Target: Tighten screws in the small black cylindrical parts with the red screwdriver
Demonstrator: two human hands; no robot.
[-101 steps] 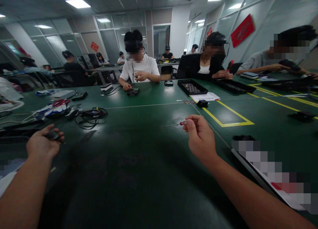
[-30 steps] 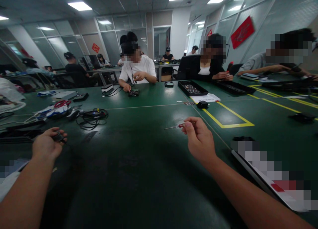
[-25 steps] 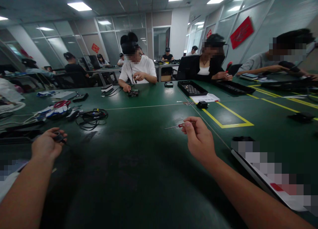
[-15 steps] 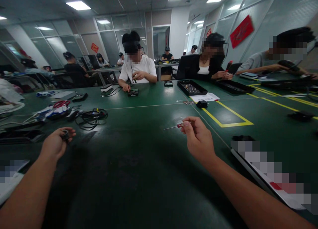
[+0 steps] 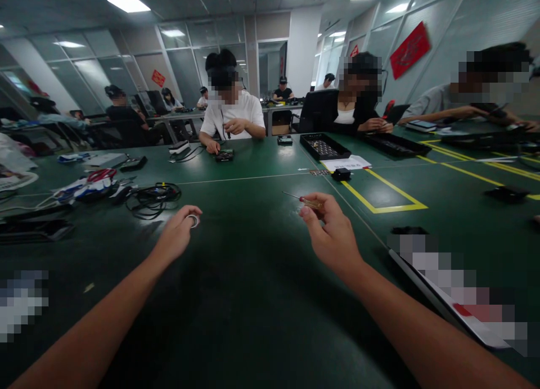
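1. Screwdriver (image 5: 304,200): thin, with a red band on the handle and a metal shaft, held in the right hand (image 5: 331,235) just right of frame centre. Fingers closed around the handle; shaft tip points to the upper left of the frame, clear of the table (image 5: 236,299).
2. Left hand (image 5: 176,237), left of centre, pinches a small round ring-like part (image 5: 193,220) between thumb and fingertips. Part is pale with a dark middle; too small to identify further. Cannot tell whether it touches the table.
3. The two hands are apart, with bare dark green tabletop between them. Both forearms reach in from the lower edge of the frame.
4. Tangle of black cables (image 5: 152,197) lies on the table at mid-left, beyond the left hand.
5. Yellow tape outline (image 5: 382,200) marks the table at mid-right, beyond the right hand. A small black box (image 5: 341,174) sits at its far corner, beside a white paper sheet (image 5: 348,163).
6. Black tray (image 5: 324,146) lies further back, upper right of centre.
7. Other people sit along the far side of the table, hands on their own work.
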